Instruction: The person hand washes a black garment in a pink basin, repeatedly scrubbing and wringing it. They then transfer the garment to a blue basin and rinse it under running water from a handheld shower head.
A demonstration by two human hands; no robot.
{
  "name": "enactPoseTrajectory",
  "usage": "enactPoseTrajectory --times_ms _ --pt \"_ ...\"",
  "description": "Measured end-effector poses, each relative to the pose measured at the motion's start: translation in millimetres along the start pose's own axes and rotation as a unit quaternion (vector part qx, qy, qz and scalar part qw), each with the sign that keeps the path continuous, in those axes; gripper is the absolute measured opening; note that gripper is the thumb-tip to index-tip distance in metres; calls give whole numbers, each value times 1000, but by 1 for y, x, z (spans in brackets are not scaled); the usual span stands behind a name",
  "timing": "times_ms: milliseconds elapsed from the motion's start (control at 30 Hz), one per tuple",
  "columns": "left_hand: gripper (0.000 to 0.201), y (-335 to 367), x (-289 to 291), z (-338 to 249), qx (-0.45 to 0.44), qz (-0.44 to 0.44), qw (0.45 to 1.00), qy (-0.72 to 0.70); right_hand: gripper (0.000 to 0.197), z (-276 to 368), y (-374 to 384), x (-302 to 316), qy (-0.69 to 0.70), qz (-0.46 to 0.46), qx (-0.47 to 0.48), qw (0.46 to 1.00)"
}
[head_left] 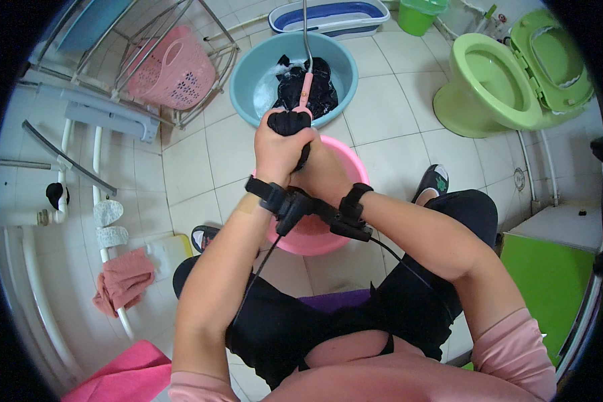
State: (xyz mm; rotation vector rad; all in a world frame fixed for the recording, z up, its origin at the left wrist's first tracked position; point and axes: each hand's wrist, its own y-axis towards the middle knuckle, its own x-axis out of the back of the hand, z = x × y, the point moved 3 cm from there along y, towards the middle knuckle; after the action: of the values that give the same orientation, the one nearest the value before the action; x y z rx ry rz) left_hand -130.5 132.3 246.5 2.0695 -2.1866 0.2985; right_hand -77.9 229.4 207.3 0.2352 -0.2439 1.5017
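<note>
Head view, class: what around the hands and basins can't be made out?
Head view, right hand: grip mostly hidden by left hand and black cloth.
Head view, pink basin: inside partly covered by wrist straps.
Head view, grey hose: upper end cut off by top edge.

Between the left hand (pixel 273 153) and right hand (pixel 323 173), the cloth (pixel 289 123) is showing black. Beyond them, the rod (pixel 307 87) is running from pink to silver, and a basin (pixel 348 74) is looking teal around black laundry (pixel 323 94). Beneath them, a tub (pixel 350 161) is looking pink. Left of them, a basket (pixel 193 79) is displaying pink with a pierced pattern; right, a toilet (pixel 465 97) is appearing green. Nearer the body, trousers (pixel 275 328) are showing black.
</note>
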Motion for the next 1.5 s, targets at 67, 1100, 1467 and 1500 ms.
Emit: enactPoseTrajectory --times_ms 67,1100,1467,1500 --pt "54 3 9 -12 -1 47 998 -35 73 10 3 10 3 14 28 999" --pt "98 -31 29 10 -205 57 972 98 37 68 22 44 166 -77 -9 983" --pt "78 -61 32 16 -79 99 989 79 44 57 14 45 290 117 -129 941" --pt "81 -65 34 13 -84 109 988 70 44 57 14 45 281 105 -118 947"
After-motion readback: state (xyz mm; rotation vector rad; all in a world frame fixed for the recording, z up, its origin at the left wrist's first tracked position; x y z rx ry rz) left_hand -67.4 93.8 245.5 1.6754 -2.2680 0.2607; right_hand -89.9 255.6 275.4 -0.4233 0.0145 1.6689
